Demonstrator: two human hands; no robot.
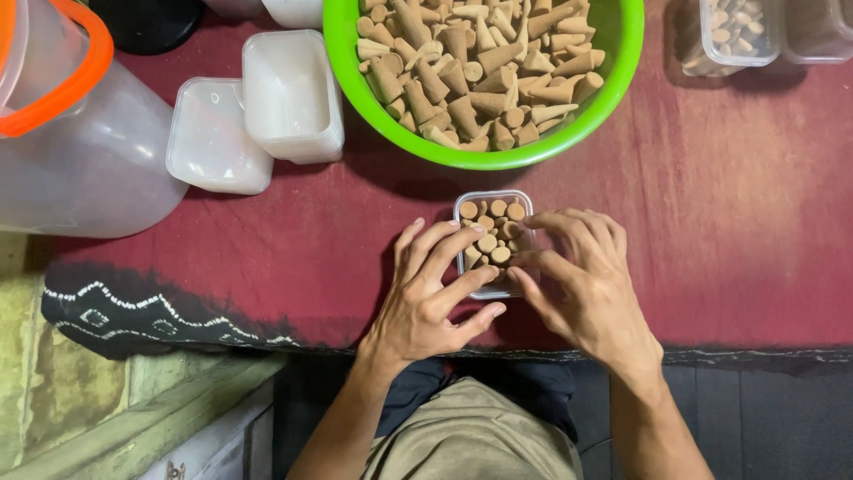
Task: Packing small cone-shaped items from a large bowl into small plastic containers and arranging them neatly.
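Note:
A small clear plastic box (494, 197) stands on the dark red cloth (711, 204), filled with several tan cones standing on end (490, 233). My left hand (431, 289) rests on the box's left side, fingers spread over its near corner. My right hand (582, 276) covers the box's right side, its fingertips touching the cones inside. Neither hand lifts anything. Just beyond the box sits a bright green bowl (613, 80) heaped with loose tan cones (475, 71).
Stacks of empty clear boxes (291, 93) and lids (213, 138) lie at the left. A large translucent jug with an orange rim (71, 133) stands at far left. Filled clear boxes (737, 31) sit at top right. The cloth's patterned edge (160, 316) runs along the near side.

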